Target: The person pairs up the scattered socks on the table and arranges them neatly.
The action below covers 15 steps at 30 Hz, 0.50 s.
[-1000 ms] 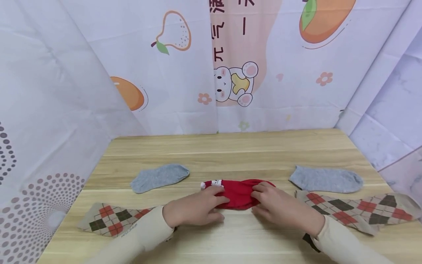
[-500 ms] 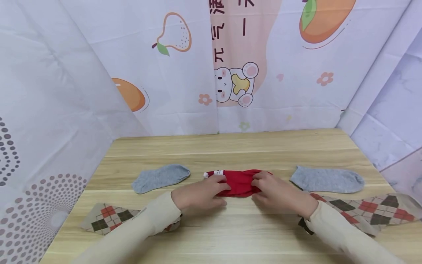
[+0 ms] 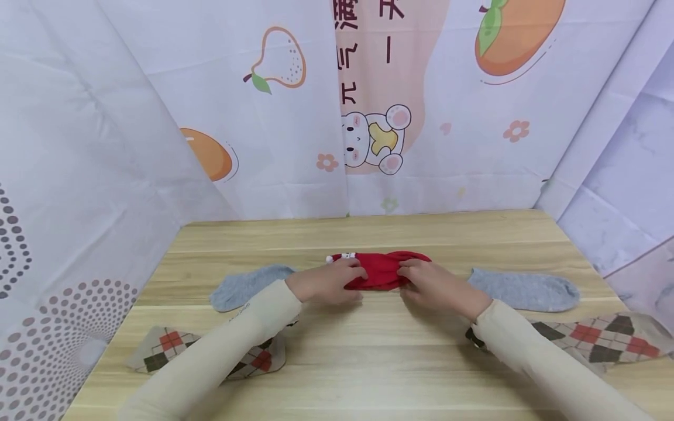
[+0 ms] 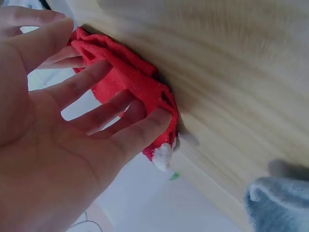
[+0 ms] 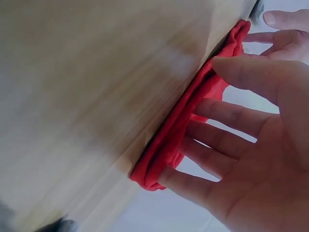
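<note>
over the last second the red sock (image 3: pixel 380 271) has travelled up the frame, away from the person, while the grey sock at left (image 3: pixel 239 287) and the grey sock at right (image 3: pixel 526 290) have stayed about where they were. it now lies just above the centre of the desk (image 3: pixel 368 374), its long side running across the frame, white-trimmed end to the left, in the gap between the two grey ones and slightly higher than both.

the left hand (image 3: pixel 334 283) and right hand (image 3: pixel 436 285) have gone up with it. in the wrist views the left fingers (image 4: pixel 146 129) and right fingers (image 5: pixel 190 186) are spread and nearly straight, touching the red cloth without curling round it. so the shift looks, in my judgement, like a slide along the wood, with the cloth kept roughly flat and not lifted.

the left sleeve (image 3: pixel 231 345) now overlaps the left grey sock's edge, and partly covers the checked sock at lower left (image 3: pixel 168 345); the checked sock at lower right (image 3: pixel 605 339) sits under the other forearm.
</note>
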Available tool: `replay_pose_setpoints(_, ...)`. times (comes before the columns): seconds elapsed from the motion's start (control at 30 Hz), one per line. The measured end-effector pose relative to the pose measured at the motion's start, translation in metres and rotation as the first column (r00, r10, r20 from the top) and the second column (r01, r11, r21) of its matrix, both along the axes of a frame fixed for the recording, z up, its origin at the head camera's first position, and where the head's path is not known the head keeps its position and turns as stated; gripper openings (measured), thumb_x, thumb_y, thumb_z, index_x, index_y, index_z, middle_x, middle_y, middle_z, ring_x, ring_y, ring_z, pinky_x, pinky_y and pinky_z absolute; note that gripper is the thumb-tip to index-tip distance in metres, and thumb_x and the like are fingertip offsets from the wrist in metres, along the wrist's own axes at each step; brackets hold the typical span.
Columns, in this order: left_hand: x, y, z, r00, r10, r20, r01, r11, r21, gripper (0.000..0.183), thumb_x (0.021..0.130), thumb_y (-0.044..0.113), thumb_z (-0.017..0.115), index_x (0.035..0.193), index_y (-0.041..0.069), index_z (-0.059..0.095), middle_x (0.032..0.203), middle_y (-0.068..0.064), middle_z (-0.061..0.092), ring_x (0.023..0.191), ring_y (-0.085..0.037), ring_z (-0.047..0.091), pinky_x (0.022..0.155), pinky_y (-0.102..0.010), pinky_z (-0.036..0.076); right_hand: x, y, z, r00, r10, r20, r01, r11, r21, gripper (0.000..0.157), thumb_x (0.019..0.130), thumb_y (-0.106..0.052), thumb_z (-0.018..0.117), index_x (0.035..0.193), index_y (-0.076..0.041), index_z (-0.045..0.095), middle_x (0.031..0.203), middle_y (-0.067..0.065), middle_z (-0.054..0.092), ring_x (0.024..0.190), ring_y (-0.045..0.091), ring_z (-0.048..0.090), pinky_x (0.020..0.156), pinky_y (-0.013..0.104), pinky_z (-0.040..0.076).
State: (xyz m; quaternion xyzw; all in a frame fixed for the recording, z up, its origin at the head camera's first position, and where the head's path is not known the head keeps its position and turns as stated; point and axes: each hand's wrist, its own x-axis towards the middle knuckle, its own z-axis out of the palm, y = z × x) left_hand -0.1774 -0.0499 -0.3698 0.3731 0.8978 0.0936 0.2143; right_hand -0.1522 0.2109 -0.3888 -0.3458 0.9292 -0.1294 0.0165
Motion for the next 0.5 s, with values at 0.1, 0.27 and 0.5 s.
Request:
replay_pose_setpoints(0.1, -0.011, 0.002, -0.001, 1.0, 0.019, 0.01, -0.019, 1.0, -0.008, 0.048, 0.097, 0.036, 0.063, 0.139, 0.014, 0.054, 0.147, -0.007, 0.044, 0.134, -0.022, 0.041, 0.109, -0.037, 0.04, -0.009, 0.0, -0.001, 1.0, 0.002, -0.002, -0.002, 1.0, -0.006, 0.027, 0.087, -0.013, 0.074, 0.109, 0.001, 0.067, 0.112, 0.014, 0.065, 0.104, 0.028, 0.063, 0.089, 0.043, 0.053)
replay_pose_setpoints(0.27, -0.027, 0.007, 0.0, 0.998, 0.053, 0.015, -0.053, 0.998, -0.027, 0.049, 0.097, 0.036, 0.063, 0.14, 0.015, 0.053, 0.15, -0.007, 0.042, 0.137, -0.022, 0.039, 0.11, -0.039, 0.038, -0.026, 0.001, -0.004, 1.0, -0.009, 0.009, 0.009, 1.0, 0.002, 0.028, 0.088, -0.015, 0.075, 0.109, -0.001, 0.063, 0.11, 0.014, 0.062, 0.102, 0.028, 0.06, 0.089, 0.044, 0.053)
replay_pose_setpoints(0.5, -0.047, 0.015, 0.004, 0.996, 0.09, 0.009, -0.089, 0.995, -0.052, 0.048, 0.096, 0.039, 0.064, 0.138, 0.018, 0.053, 0.148, -0.005, 0.043, 0.133, -0.021, 0.041, 0.107, -0.041, 0.041, -0.051, 0.002, -0.003, 1.0, -0.01, 0.013, 0.011, 0.999, -0.034, 0.022, 0.087, -0.015, 0.074, 0.101, -0.002, 0.063, 0.1, 0.011, 0.06, 0.09, 0.024, 0.056, 0.084, 0.041, 0.05)
